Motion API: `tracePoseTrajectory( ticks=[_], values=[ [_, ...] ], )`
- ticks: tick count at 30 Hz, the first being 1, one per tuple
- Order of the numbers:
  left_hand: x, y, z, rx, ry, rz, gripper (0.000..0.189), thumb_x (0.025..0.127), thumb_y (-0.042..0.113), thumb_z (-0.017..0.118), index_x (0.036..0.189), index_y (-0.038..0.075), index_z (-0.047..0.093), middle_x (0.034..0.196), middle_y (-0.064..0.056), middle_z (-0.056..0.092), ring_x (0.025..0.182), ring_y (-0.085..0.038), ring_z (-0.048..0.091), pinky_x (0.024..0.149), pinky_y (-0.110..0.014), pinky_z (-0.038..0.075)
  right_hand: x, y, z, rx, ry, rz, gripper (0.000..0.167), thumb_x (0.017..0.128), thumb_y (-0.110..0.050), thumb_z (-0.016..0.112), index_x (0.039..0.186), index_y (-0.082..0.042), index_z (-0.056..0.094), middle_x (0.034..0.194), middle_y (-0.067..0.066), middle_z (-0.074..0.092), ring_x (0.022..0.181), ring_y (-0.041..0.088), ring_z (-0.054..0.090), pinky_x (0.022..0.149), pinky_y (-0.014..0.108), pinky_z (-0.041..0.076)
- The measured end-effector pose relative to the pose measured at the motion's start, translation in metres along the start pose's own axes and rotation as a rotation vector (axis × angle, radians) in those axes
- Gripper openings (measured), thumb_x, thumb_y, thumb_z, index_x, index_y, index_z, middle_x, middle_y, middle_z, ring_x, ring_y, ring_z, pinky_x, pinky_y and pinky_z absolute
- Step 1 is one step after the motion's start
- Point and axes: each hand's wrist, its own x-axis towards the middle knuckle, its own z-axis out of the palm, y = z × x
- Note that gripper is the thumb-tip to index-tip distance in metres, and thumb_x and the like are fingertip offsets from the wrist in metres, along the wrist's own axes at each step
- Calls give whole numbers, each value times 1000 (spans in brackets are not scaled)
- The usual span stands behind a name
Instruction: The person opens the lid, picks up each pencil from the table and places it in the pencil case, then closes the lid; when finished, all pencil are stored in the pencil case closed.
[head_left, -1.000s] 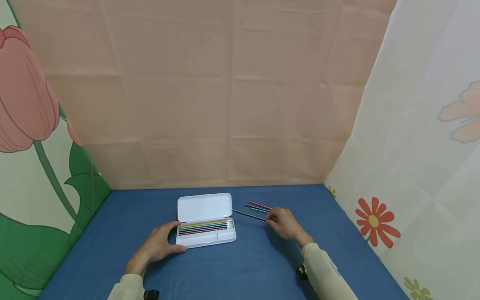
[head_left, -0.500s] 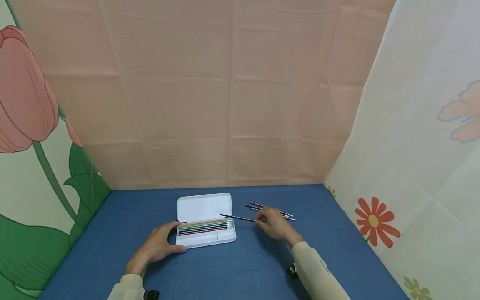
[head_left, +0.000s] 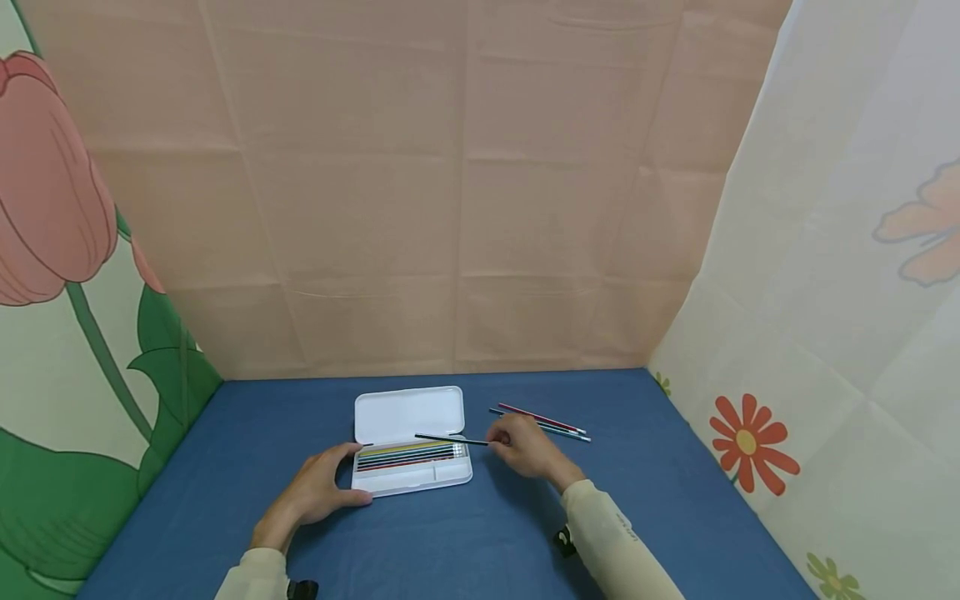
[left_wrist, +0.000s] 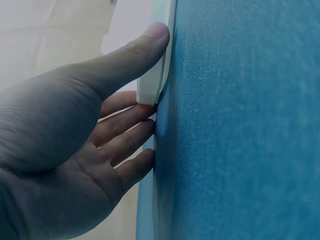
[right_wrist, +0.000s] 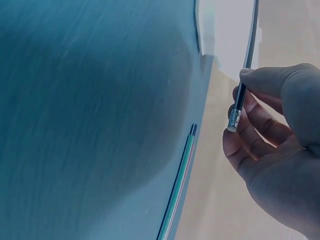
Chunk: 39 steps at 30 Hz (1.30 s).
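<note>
A white pencil case [head_left: 412, 481] lies with its lid [head_left: 409, 415] folded back. Several pencils [head_left: 405, 455] sit side by side in its tray, one yellow on top. At the case's left end my left hand [head_left: 317, 485] grips it, thumb on the near side and fingers at the far side. In the left wrist view the thumb [left_wrist: 150, 40] presses the case's edge [left_wrist: 150, 90]. My right hand [head_left: 525, 447] pinches a dark pencil [head_left: 450, 439] near its eraser end. That pencil hovers above the case, tip leftward. The right wrist view shows its metal band and pale eraser [right_wrist: 233, 121].
Several loose pencils [head_left: 543, 421], one of them red, lie on the blue cloth [head_left: 465, 550] behind and right of my right hand. A tan backdrop [head_left: 457, 250] rises behind the table, with flower-printed sheets at both sides.
My right hand has moved left with the dark pencil, from beside the loose pencils to over the case. The left hand and the case have stayed in place.
</note>
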Motion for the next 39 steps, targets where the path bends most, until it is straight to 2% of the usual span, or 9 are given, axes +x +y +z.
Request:
tracePoseTrajectory(
  ticks=[8,21,27,39],
  values=[
    [-1,1,-1,-3,4,5,97,81,38,105,158,2,59,166,-29,58,156,-56,51,125,-76,44,11,-14,7,44,-42,9,12,108,-7,74,113,-4,85,103,5,78,87,8,62,76,26,56],
    [0,1,-1,-6,3,-10,97,81,37,104,159,2,59,167,-29,57,157,-56,50,126,-77,43,33,-36,27,35,-85,-57,10,106,-3,75,107,-7,85,94,3,75,80,5,54,73,22,50],
    [0,-1,0,-7,1,-4,97,81,37,105,159,3,59,167,-29,57,157,-56,50,126,-76,43,41,-42,38,24,-112,-60,10,106,-6,76,106,-10,85,97,2,78,80,3,55,74,19,51],
    [1,1,1,4,1,-11,97,80,39,105,159,3,59,167,-30,57,157,-56,50,127,-77,43,49,-47,47,42,-151,-45,11,104,-3,76,103,-9,85,94,0,76,79,3,54,73,17,50]
  ],
)
